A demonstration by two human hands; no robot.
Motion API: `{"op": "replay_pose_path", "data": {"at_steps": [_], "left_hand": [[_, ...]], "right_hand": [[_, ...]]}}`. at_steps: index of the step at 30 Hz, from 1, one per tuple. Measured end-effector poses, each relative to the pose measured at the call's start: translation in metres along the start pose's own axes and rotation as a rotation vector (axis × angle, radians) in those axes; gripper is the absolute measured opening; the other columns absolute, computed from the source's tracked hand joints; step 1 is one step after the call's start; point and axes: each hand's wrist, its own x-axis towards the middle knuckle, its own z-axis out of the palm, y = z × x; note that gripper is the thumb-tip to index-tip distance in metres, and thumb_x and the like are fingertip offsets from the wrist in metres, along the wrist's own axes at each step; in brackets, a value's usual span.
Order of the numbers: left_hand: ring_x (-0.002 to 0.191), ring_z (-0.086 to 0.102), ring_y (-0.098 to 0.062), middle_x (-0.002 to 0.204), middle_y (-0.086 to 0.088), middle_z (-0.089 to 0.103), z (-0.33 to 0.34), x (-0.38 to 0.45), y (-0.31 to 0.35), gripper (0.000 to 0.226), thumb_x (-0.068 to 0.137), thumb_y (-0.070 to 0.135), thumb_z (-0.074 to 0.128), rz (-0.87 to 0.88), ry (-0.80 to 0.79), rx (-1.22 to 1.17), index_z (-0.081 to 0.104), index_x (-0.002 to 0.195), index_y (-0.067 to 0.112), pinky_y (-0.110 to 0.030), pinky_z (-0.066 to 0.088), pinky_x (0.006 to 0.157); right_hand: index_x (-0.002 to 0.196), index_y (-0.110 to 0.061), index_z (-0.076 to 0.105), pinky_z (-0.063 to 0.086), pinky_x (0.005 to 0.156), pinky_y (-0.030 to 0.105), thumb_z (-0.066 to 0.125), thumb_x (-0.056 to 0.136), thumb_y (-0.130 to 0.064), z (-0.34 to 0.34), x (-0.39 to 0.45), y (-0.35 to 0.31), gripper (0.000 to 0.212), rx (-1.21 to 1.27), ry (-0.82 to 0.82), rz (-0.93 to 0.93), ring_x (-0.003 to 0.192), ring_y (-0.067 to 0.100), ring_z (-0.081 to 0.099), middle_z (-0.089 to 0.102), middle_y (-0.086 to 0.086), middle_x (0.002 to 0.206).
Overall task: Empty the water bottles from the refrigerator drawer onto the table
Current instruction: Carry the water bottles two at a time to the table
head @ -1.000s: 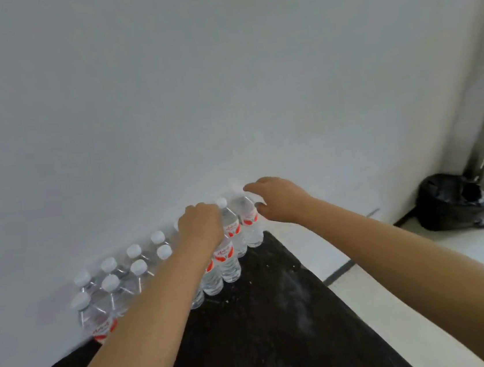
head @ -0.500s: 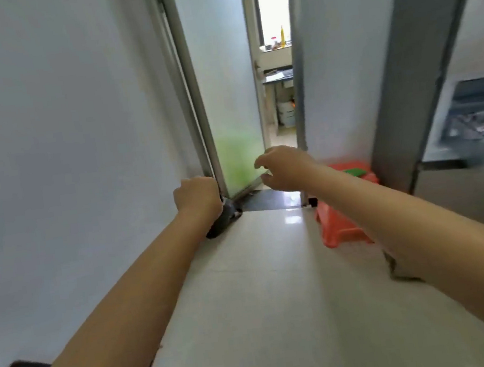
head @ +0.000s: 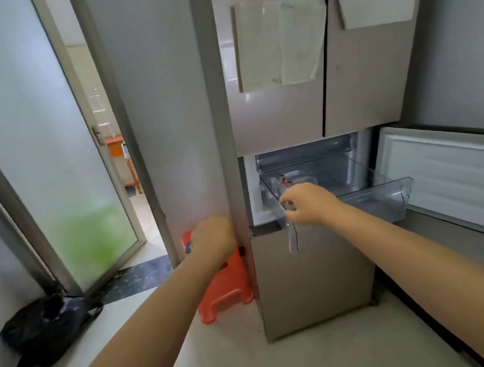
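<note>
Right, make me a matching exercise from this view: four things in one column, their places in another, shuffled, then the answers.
Things:
1. plastic stool
2. black bag
3. papers
4. water bottle

Places:
A. stuck on the upper refrigerator door
B. inside the clear, pulled-out drawer
C. on the floor by the glass door
D. on the floor against the refrigerator's left side

Pairs: 1-D, 2-C, 3-A, 4-B

Frosted glass door (head: 53, 180), pale floor (head: 255, 363)
</note>
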Motion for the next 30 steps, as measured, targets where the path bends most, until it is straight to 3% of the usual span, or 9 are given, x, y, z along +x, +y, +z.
{"op": "replay_pose_path", "data": {"at_steps": [3, 7, 12, 15, 20, 24, 30], "left_hand": [[0.115, 0.058, -0.032, 0.122, -0.015, 0.061, 0.017, 0.05, 0.039, 0.028, 0.092, 0.014, 0.048, 0.066, -0.031, 0.026, 0.061, 0.116, 0.006, -0.04, 0.048, 0.092], [0.115, 0.058, -0.032, 0.124, -0.015, 0.06, 0.043, 0.121, 0.071, 0.03, 0.09, 0.005, 0.048, 0.146, -0.09, 0.072, 0.059, 0.118, 0.005, -0.039, 0.048, 0.093], [0.118, 0.054, -0.032, 0.127, -0.015, 0.056, 0.078, 0.226, 0.09, 0.03, 0.094, 0.013, 0.046, 0.183, -0.154, -0.02, 0.054, 0.122, 0.006, -0.04, 0.047, 0.095], [0.117, 0.055, -0.033, 0.127, -0.016, 0.056, 0.099, 0.281, 0.099, 0.029, 0.098, 0.015, 0.041, 0.216, -0.181, -0.085, 0.053, 0.122, 0.005, -0.041, 0.047, 0.094], [0.116, 0.055, -0.032, 0.128, -0.016, 0.054, 0.132, 0.341, 0.119, 0.034, 0.098, 0.023, 0.043, 0.257, -0.19, -0.177, 0.051, 0.127, 0.006, -0.04, 0.046, 0.096], [0.113, 0.055, -0.027, 0.126, -0.014, 0.052, 0.153, 0.362, 0.131, 0.033, 0.094, 0.025, 0.05, 0.201, -0.193, -0.272, 0.056, 0.119, 0.004, -0.033, 0.045, 0.093], [0.104, 0.057, -0.031, 0.115, -0.014, 0.055, 0.169, 0.372, 0.133, 0.027, 0.089, 0.017, 0.05, 0.111, -0.142, -0.263, 0.062, 0.105, -0.001, -0.034, 0.044, 0.081]], "right_hand": [[0.127, -0.013, 0.057, 0.05, 0.094, 0.038, 0.051, 0.09, -0.018, 0.008, 0.028, 0.057, 0.039, 0.017, -0.042, 0.075, 0.116, 0.025, 0.057, 0.058, 0.008, 0.131], [0.13, -0.013, 0.054, 0.05, 0.095, 0.036, 0.051, 0.09, -0.018, 0.028, 0.084, 0.117, 0.041, 0.028, -0.106, 0.152, 0.117, 0.024, 0.057, 0.057, 0.008, 0.133], [0.13, -0.011, 0.054, 0.049, 0.097, 0.036, 0.047, 0.093, -0.018, 0.049, 0.182, 0.173, 0.038, 0.018, -0.171, 0.219, 0.119, 0.026, 0.056, 0.056, 0.01, 0.135], [0.121, -0.008, 0.061, 0.047, 0.091, 0.035, 0.047, 0.092, -0.015, 0.062, 0.241, 0.2, 0.032, 0.007, -0.218, 0.245, 0.114, 0.03, 0.057, 0.06, 0.014, 0.127], [0.117, -0.005, 0.061, 0.048, 0.092, 0.035, 0.049, 0.09, -0.01, 0.107, 0.32, 0.236, 0.03, 0.006, -0.301, 0.261, 0.112, 0.033, 0.058, 0.061, 0.019, 0.121], [0.126, -0.008, 0.054, 0.051, 0.096, 0.036, 0.06, 0.083, -0.008, 0.151, 0.373, 0.254, 0.044, -0.008, -0.352, 0.223, 0.112, 0.031, 0.058, 0.058, 0.016, 0.126], [0.148, -0.014, 0.021, 0.038, 0.105, 0.047, 0.062, 0.08, 0.002, 0.193, 0.428, 0.275, 0.081, -0.018, -0.267, 0.2, 0.134, 0.032, 0.038, 0.036, 0.012, 0.147]]}}
